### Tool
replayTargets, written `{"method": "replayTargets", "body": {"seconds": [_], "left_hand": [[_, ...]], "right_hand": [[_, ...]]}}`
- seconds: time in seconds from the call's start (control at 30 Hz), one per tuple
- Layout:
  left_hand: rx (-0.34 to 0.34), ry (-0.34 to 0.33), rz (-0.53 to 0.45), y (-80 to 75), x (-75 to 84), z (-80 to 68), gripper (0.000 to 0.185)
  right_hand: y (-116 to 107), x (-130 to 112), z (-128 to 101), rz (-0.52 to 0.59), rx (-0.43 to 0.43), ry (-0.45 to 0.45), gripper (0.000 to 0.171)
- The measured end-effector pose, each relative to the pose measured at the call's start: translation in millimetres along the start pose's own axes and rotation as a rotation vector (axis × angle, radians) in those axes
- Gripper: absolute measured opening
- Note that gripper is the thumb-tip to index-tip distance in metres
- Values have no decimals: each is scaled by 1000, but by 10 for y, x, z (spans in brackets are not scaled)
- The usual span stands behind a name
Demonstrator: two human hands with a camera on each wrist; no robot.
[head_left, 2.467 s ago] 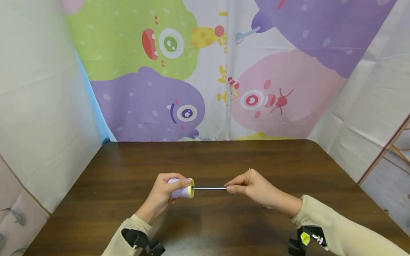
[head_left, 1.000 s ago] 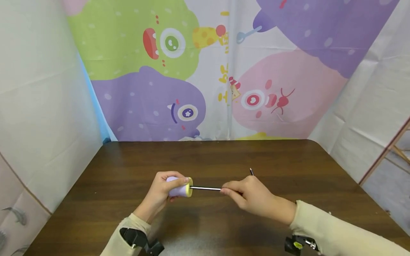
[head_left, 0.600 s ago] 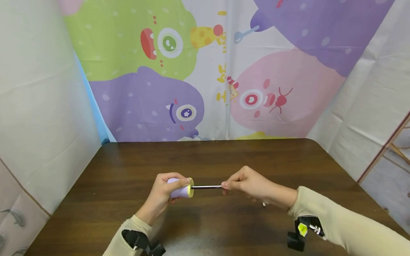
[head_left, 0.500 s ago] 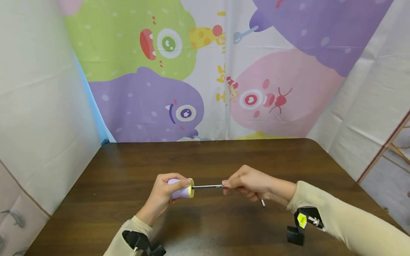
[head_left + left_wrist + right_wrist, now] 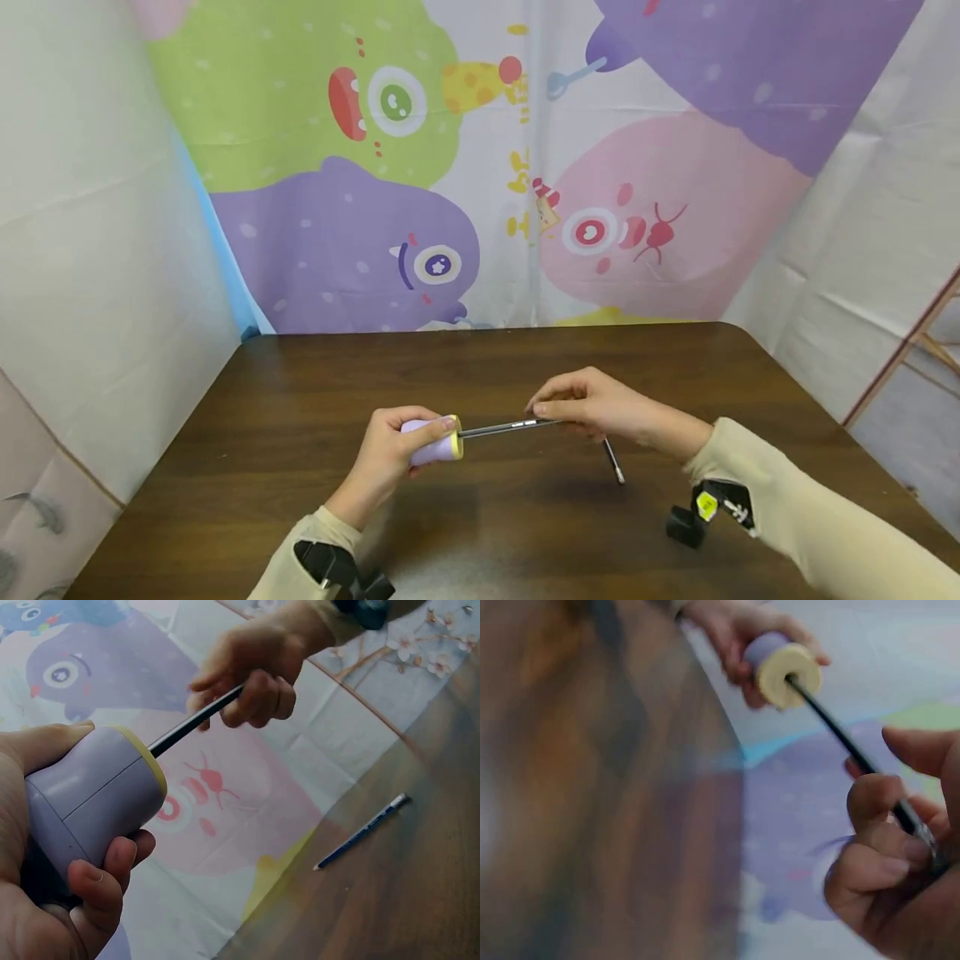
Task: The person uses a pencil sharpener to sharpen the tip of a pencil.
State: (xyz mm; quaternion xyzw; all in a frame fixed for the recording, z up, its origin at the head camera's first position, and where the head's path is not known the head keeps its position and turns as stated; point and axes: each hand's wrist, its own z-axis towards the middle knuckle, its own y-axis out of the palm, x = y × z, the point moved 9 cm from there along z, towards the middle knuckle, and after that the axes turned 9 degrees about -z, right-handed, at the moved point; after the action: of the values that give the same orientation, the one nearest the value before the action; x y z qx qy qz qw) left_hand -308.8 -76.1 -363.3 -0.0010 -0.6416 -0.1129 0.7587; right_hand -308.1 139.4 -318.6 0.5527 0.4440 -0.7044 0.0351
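Observation:
My left hand (image 5: 387,450) grips a lavender pencil sharpener (image 5: 429,442) with a yellow front face, held above the table. One end of a dark pencil (image 5: 495,430) sits in the hole of that face, and the rest slants up to the right. Around its far end my right hand (image 5: 592,406) curls its lower fingers, while in the right wrist view the thumb (image 5: 922,750) stands off the shaft. A second pencil (image 5: 360,832) lies on the table beneath the right hand, partly covered by it in the head view.
The brown wooden table (image 5: 300,383) spreads under both hands. A cartoon-printed curtain (image 5: 510,292) hangs along its back edge, with pale cloth walls (image 5: 112,250) at either side. Black camera mounts (image 5: 326,567) sit on both wrists.
My right hand has moved slightly up and right, its thumb has come off the shaft, and more pencil shows. The pencil now tilts upward. More of the table pencil is uncovered; the sharpener barely shifted.

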Motion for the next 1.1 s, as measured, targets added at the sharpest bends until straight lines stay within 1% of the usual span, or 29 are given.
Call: {"method": "replayTargets", "body": {"seconds": [0.03,0.07,0.1,0.17,0.2,0.23,0.27,0.3,0.37,0.43,0.5,0.53,0.6,0.67,0.73,0.8,0.83,0.93,1.0,1.07,1.1], "left_hand": [[2,0,-12,-2,8,2,23],[2,-2,-26,-2,12,6,22],[6,-4,-35,-5,17,7,21],[11,-10,-60,-8,25,8,14],[10,-13,-70,-4,27,7,10],[5,-16,-78,4,32,4,7],[-2,-21,-85,17,32,3,7],[-13,-25,-91,34,34,-1,11],[-35,-33,-98,70,33,-13,16],[-39,-38,-107,89,26,-21,16],[-27,-38,-111,87,13,-26,13],[-19,-39,-112,82,4,-28,11],[-6,-39,-114,70,-16,-27,8],[0,-41,-117,69,-36,-24,8],[6,-39,-122,67,-47,-20,9],[21,-37,-120,59,-52,-14,9],[31,-35,-117,53,-52,-13,9],[51,-41,-100,44,-62,-10,10],[55,-54,-93,44,-81,-11,11],[57,-65,-89,44,-101,-12,11],[54,-66,-87,47,-108,-11,12]], "right_hand": [[-36,-113,-34,-143,52,-140,21],[-49,-232,-90,-315,114,-285,22],[-39,-346,-164,-499,189,-430,22],[43,-527,-345,-856,371,-703,23],[106,-589,-435,-1003,463,-827,25],[166,-633,-516,-1123,553,-932,26],[221,-662,-580,-1220,635,-1016,26],[265,-688,-637,-1284,717,-1090,26],[324,-732,-720,-1354,862,-1200,23],[350,-766,-764,-1355,968,-1260,18],[372,-779,-779,-1317,1025,-1279,17],[381,-772,-774,-1290,1034,-1274,18],[388,-733,-738,-1212,1021,-1220,22],[367,-671,-687,-1105,987,-1130,26],[317,-598,-608,-978,928,-997,30],[251,-519,-516,-848,851,-839,27],[216,-478,-465,-777,800,-751,23],[120,-324,-299,-571,620,-432,13],[88,-184,-202,-435,490,-209,13],[88,-56,-136,-301,370,-30,15],[94,6,-114,-230,319,45,18]]}}
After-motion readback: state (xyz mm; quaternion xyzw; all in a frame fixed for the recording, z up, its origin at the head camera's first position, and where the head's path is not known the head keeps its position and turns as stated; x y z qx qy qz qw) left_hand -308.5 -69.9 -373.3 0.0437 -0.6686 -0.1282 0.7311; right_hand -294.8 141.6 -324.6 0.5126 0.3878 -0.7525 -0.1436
